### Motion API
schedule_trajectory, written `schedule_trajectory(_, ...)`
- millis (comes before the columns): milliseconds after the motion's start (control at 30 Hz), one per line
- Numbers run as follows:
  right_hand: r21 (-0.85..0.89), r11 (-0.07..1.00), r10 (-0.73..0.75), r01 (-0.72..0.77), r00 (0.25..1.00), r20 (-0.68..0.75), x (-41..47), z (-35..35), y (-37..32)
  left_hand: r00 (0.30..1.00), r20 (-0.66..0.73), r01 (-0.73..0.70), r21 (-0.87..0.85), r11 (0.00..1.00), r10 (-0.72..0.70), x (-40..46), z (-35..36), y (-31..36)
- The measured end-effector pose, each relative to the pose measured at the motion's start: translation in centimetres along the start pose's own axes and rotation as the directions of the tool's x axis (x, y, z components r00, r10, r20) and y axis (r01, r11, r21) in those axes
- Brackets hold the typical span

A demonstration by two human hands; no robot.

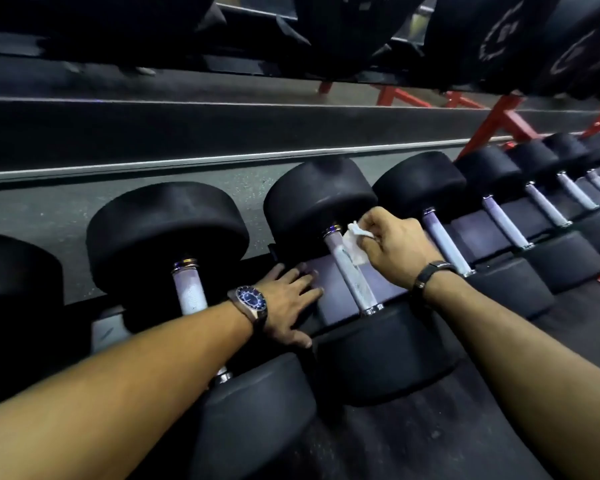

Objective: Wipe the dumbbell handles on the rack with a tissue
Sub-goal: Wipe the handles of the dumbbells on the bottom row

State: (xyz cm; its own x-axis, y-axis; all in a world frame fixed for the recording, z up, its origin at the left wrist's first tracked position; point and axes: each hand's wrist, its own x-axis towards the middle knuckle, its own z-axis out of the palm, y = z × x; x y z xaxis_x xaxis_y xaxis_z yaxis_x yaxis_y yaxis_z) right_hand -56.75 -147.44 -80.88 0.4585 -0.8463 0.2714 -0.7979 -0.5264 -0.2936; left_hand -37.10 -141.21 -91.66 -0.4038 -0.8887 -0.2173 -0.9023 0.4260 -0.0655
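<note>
Both forearms reach in from the near edge toward the middle dumbbell (347,271), which lies across the rack's sloped tray (329,271) with its chrome handle (352,271) running from the far rubber head to the near one. Left of that handle, the left hand (288,299), with a blue-faced wristwatch (252,299) on its wrist, rests flat on the tray, fingers straight and spread, holding nothing. On the handle's right side, near its far end, the right hand (392,244) pinches a crumpled white tissue (355,245) against the metal.

The tissue looks thin and limp, so it likely tears or bunches on the textured grip; holding it folded under several fingertips and wrapping it partway round the bar should serve best. The dumbbell seems heavy and stiff enough not to roll. More dumbbells (499,216) lie right of it.
</note>
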Motion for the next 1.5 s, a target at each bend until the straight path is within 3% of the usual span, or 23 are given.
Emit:
schedule_trajectory(133,-0.125,0.953,-0.28,0.277,0.96,-0.006,2.8,0.4,1.0,0.995,-0.063,0.078,0.0,0.997,-0.078,0.0,1.2,-0.4)
schedule_trajectory(200,-0.147,0.908,-0.383,0.392,0.92,0.087,3.3,0.9,1.2,0.987,-0.12,0.109,-0.013,0.994,-0.11,-0.5,2.2,0.0)
schedule_trajectory(333,-0.003,0.828,-0.533,0.56,0.79,0.301,3.1,1.4,1.7,0.983,-0.114,0.137,-0.061,0.989,-0.144,-1.1,2.5,1.0)
schedule_trajectory(400,0.059,0.856,-0.498,0.513,0.791,0.355,3.3,0.5,2.1,0.983,-0.13,0.129,-0.045,0.991,-0.133,-1.3,2.1,1.2)
schedule_trajectory(533,0.166,0.927,-0.373,0.337,0.875,0.309,3.0,0.5,2.0,0.975,-0.213,0.055,-0.012,0.998,-0.056,-1.3,2.1,1.0)
schedule_trajectory(733,0.102,0.973,-0.225,0.207,0.95,0.218,3.8,1.7,1.3,0.933,-0.322,-0.144,0.081,0.986,0.162,0.9,2.6,-0.6)
schedule_trajectory(833,0.073,0.968,-0.252,0.241,0.938,0.24,3.6,1.5,1.1,0.927,-0.329,-0.167,0.065,0.984,0.179,1.3,3.0,-0.7)
schedule_trajectory(967,0.107,0.968,-0.249,0.226,0.892,0.377,4.1,0.0,1.3,0.941,-0.303,-0.143,0.046,0.989,0.151,1.2,2.9,-0.9)
schedule_trajectory(1067,0.154,0.98,-0.173,0.125,0.92,0.352,4.6,0.2,0.5,0.93,-0.333,-0.144,0.051,0.988,0.153,1.1,3.1,-1.1)
schedule_trajectory(1200,0.095,0.971,-0.237,0.218,0.905,0.353,3.7,0.5,0.8,0.916,-0.373,-0.147,0.033,0.989,0.149,1.2,3.3,-0.9)
schedule_trajectory(1333,0.151,0.977,-0.187,0.149,0.941,0.282,3.8,0.5,1.0,0.908,-0.394,-0.137,0.048,0.989,0.145,1.2,3.3,-0.8)
schedule_trajectory(1467,0.096,0.966,-0.259,0.241,0.874,0.411,3.5,0.4,1.1,0.911,-0.391,-0.125,0.044,0.991,0.132,1.2,3.2,-0.8)
schedule_trajectory(1500,0.099,0.971,-0.239,0.218,0.892,0.384,3.6,0.4,1.1,0.909,-0.394,-0.126,0.044,0.991,0.133,1.3,3.2,-0.8)
